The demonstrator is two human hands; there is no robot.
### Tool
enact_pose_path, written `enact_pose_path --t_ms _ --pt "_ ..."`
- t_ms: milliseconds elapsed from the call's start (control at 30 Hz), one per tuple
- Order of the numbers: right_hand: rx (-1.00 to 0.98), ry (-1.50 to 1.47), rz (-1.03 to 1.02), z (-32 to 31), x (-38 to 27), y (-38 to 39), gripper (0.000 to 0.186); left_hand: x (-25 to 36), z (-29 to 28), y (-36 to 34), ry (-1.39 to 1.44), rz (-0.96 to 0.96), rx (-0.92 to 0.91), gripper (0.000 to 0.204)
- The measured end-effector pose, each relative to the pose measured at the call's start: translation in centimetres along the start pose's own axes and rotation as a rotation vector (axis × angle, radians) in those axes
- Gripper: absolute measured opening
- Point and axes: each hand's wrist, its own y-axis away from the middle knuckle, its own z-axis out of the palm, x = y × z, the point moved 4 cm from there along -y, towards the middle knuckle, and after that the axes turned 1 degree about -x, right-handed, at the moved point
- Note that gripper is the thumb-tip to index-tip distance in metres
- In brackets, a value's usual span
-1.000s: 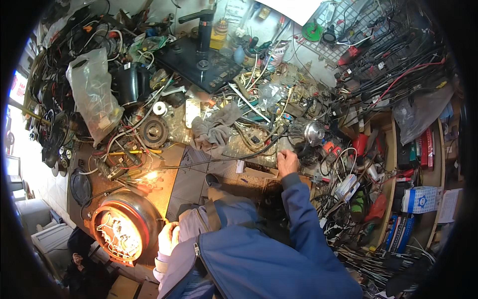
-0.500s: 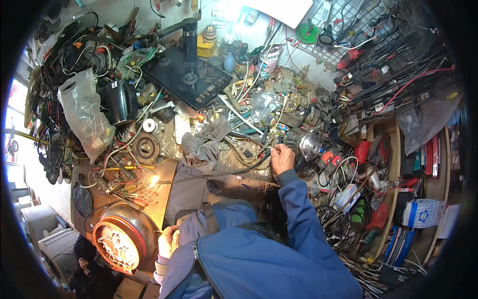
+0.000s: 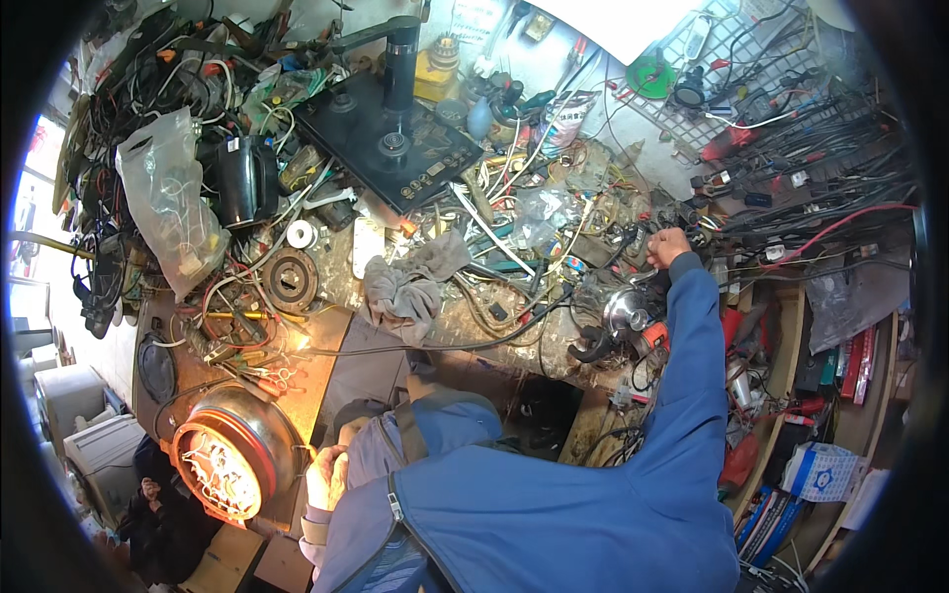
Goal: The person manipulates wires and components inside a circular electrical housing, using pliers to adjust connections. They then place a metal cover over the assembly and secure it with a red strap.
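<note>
My right hand reaches into the tangle of small parts and cables at the bench's back right, fingers curled; what they grip is unclear. Below it is a shiny round metal part. My left hand is low, fingers curled, beside an upturned steel appliance with its wired underside exposed and brightly lit; anything in that hand is hidden. Pliers and other hand tools lie just behind the appliance. A dark cable runs across the front of the bench below a crumpled grey cloth.
A black glass hob, black kettle and plastic bag stand amid heaped wires. Cables hang on a wall grid. Wooden shelves are at right. Another person in dark clothing is at lower left.
My right hand has moved from the bench's front edge toward the back right, its arm now stretched farther. My left hand stays beside the appliance.
</note>
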Motion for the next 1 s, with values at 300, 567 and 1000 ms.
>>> enact_pose_path --t_ms 300,567,1000 --pt "-0.053 -0.198 -0.024 3.4 4.7 -3.0 0.027 1.9 0.1 -1.2 -0.188 0.02 -0.023 0.024" --pt "0.256 -0.066 -0.07 0.8 3.7 10.2 0.055 4.6 0.2 -2.2 -0.272 0.033 -0.043 0.022" --pt "0.333 -0.407 0.1 14.7 6.0 22.2 0.043 6.1 0.8 -5.4 -0.338 0.146 -0.147 0.023"
